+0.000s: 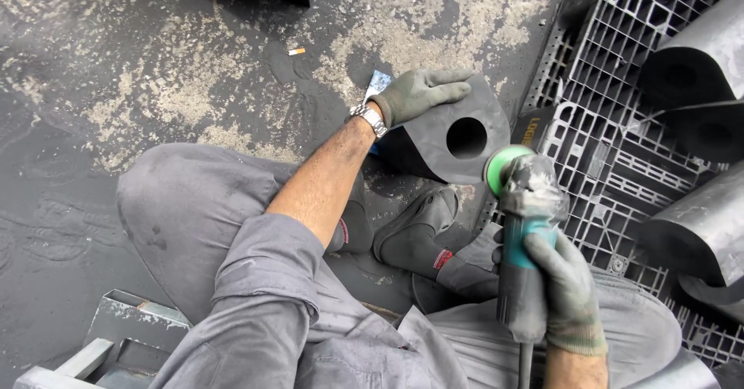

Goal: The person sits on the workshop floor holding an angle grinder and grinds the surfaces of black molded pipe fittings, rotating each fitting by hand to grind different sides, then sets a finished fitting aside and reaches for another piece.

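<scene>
Right hand (570,288) grips angle grinder (521,226); its green disc (500,168) sits at the edge of the bored grey block (457,137). Beyond grip: block, pinned on top by left hand (418,91). Right of grip: black plastic pallet (612,149) carrying more grey blocks (697,63). Left of grip: boots (415,230) and knee. Open floor (155,63) lies far left.

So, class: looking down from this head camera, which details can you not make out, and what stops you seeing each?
- Angle grinder disc face: turned away, behind its green pad.
- Hole in the dark block: depth lost in shadow.
- Block's top edge: under the left hand.
- Grinder's tail: cut by the bottom edge, below the right hand.
- Small litter: too small.
</scene>
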